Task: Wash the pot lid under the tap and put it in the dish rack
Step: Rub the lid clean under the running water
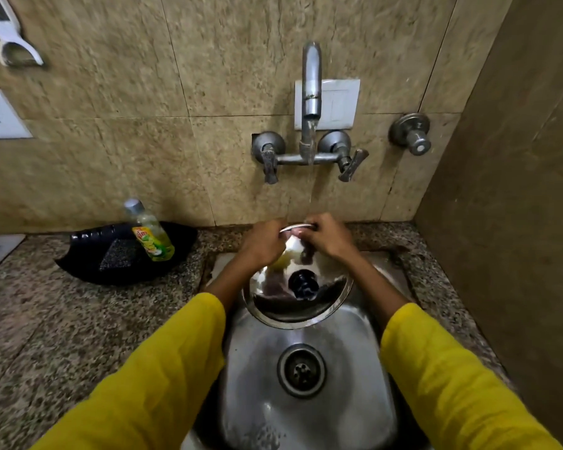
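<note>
A round steel pot lid [306, 306] with a black knob [303, 284] is tilted over the steel sink [306, 410], knob side facing me. My left hand [264, 241] and my right hand [327, 237] both grip its far rim. Something pale and yellowish, perhaps a sponge, shows under my left hand against the lid. The wall tap [311, 92] runs, and a thin stream of water falls to the lid's far rim between my hands. No dish rack is in view.
A bottle of green dish soap [150, 235] and a dark scrub pad [117, 254] lie in a black tray [85, 264] on the speckled granite counter at left. A brown wall closes the right side. A separate valve [411, 133] sticks out of the tiled wall.
</note>
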